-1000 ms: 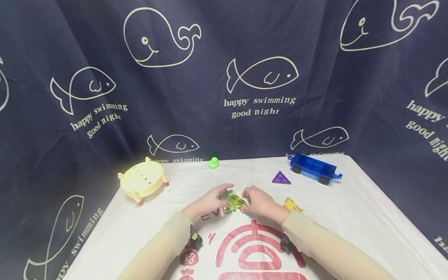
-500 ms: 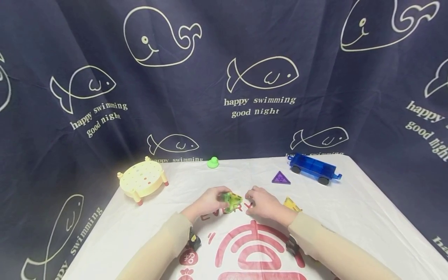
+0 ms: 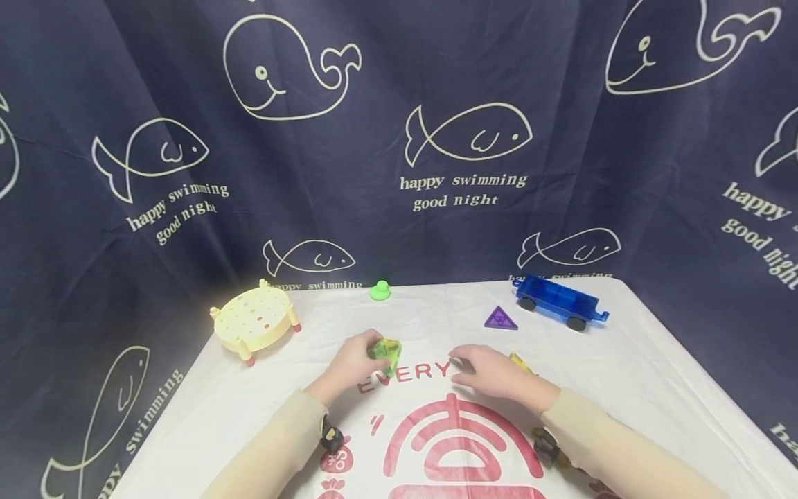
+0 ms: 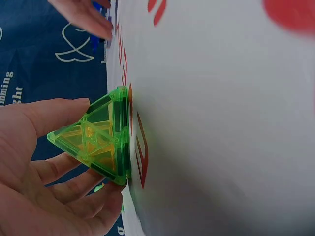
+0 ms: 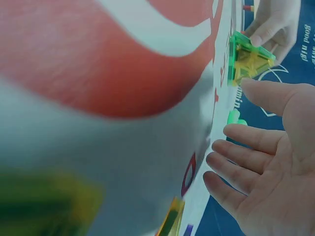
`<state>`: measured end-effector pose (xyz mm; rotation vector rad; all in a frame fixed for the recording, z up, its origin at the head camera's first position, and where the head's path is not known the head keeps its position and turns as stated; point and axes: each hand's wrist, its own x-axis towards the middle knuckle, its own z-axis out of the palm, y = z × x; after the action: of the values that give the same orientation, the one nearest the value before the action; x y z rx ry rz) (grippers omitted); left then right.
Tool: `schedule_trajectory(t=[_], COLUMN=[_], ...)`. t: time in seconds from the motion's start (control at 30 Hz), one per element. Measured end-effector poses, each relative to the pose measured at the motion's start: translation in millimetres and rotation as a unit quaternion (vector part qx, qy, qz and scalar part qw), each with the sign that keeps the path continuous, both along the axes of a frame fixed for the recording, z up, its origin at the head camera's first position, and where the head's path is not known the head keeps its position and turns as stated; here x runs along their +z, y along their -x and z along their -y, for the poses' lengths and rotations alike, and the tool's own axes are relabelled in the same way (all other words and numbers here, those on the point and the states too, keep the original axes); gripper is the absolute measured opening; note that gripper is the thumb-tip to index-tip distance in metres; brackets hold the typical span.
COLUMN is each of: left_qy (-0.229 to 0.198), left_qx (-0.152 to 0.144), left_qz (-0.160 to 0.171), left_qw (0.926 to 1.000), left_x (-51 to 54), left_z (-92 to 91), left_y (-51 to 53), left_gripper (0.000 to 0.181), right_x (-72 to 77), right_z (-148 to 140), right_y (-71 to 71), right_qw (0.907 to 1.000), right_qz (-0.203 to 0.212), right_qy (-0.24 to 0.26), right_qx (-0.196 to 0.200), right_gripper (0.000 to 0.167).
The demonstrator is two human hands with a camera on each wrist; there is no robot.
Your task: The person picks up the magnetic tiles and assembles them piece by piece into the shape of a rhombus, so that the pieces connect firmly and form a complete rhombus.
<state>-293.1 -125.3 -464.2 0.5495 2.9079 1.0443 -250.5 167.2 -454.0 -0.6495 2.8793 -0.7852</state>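
While my left hand (image 3: pixel 354 360) has its thumb and fingers clamped on opposite sides of the pyramid (image 4: pixel 91 140), my right hand (image 3: pixel 492 371) is held well apart from it, its fingers extended and slightly separated, the thumb clear of the rest. The pyramid, transparent green and yellow, stands over the left end of the red lettering (image 3: pixel 405 374); whether its base touches the cloth or lies just above it, I cannot tell. A yellow tile (image 3: pixel 519 362), partly hidden in the head view, lies just beside my right hand. Dark wristbands (image 3: pixel 330 436) show at both of my pale sleeves (image 3: pixel 274 440). Farther out, a purple triangle (image 3: pixel 501 319) lies flat beyond my right hand, near a blue wagon (image 3: pixel 557 299) with black wheels. A small green duck (image 3: pixel 379 291) sits at the back edge of the table (image 3: pixel 654 388), beyond the pyramid. At far left is a round, spotted cream stand (image 3: pixel 252 319) with red-tipped legs. Behind everything hangs a navy curtain (image 3: pixel 374 152) printed with whales and fish.
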Motion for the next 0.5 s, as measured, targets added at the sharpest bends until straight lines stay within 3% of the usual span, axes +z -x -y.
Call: schedule_trajectory(t=[0.17,0.5], left_qy=[-0.006,-0.01], left_qx=[0.0,-0.003], left_qz=[0.002,0.008], left_qw=[1.0,0.9999], left_x=[2.7,2.3], left_z=[4.2,8.5], left_y=[-0.2,0.0], left_gripper=[0.04,0.046], right_x=[3.9,1.1], right_z=[-25,-76], right_y=[-13.3,-38.8], right_qw=[0.9998,0.9973], right_qz=[-0.019,0.026], right_qy=[-0.004,-0.056], right_qx=[0.011,-0.04], right_gripper=[0.05,0.062])
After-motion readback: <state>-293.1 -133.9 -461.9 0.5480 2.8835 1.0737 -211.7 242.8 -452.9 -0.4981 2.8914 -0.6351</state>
